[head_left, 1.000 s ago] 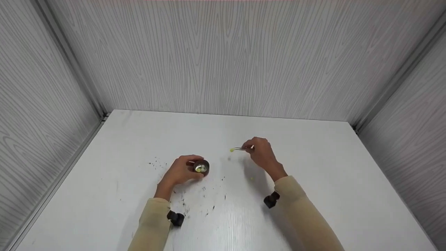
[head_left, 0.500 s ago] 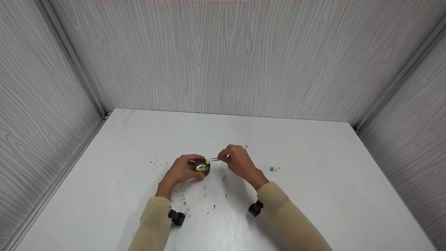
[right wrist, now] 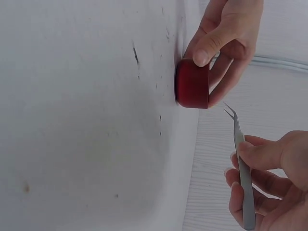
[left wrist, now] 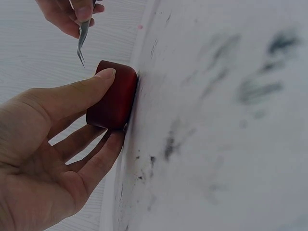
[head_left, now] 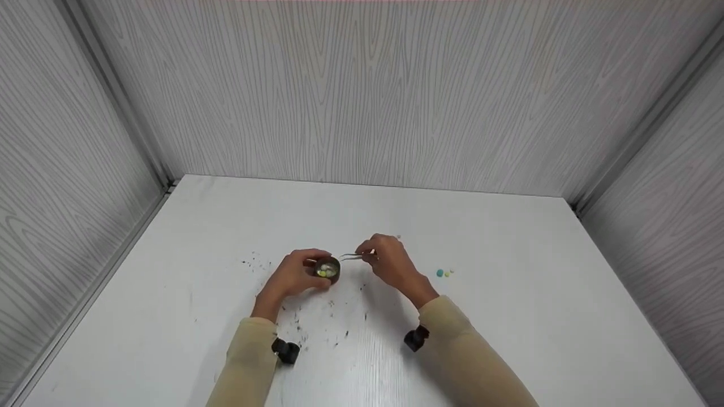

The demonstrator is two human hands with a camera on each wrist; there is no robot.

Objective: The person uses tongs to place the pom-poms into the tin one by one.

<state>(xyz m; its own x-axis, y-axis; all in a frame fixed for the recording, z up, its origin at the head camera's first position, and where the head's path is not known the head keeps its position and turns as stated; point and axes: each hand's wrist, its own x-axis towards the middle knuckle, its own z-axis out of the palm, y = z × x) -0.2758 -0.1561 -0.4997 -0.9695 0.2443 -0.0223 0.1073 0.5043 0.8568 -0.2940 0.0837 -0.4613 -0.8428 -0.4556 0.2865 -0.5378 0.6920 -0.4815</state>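
Note:
My left hand [head_left: 295,276] grips a small round cup [right wrist: 192,87] standing on the table, thumb on one side and fingers on the other. Its outer wall is dark red in the wrist views. Inside, in the head view, lie yellow and whitish little balls [head_left: 323,273]. To the right of the cup, my right hand [head_left: 391,263] pinches a pair of steel tweezers [right wrist: 245,180] with bent, pointed tips. Those tips stand slightly apart beside the cup's rim, with nothing between them.
On the table [head_left: 509,316] right of my right hand lie a blue ball [head_left: 440,273], a yellow ball [head_left: 447,275] and a pale one [head_left: 452,271]. A tiny pale thing [head_left: 399,237] lies behind that hand. Dark marks dot the tabletop; grey wood-grain panels [head_left: 362,96] enclose it.
My right hand has moved left to the cup, carrying a yellow ball in the tweezers. The ball is now out of the tweezers, whose tips have parted. My left hand stays put.

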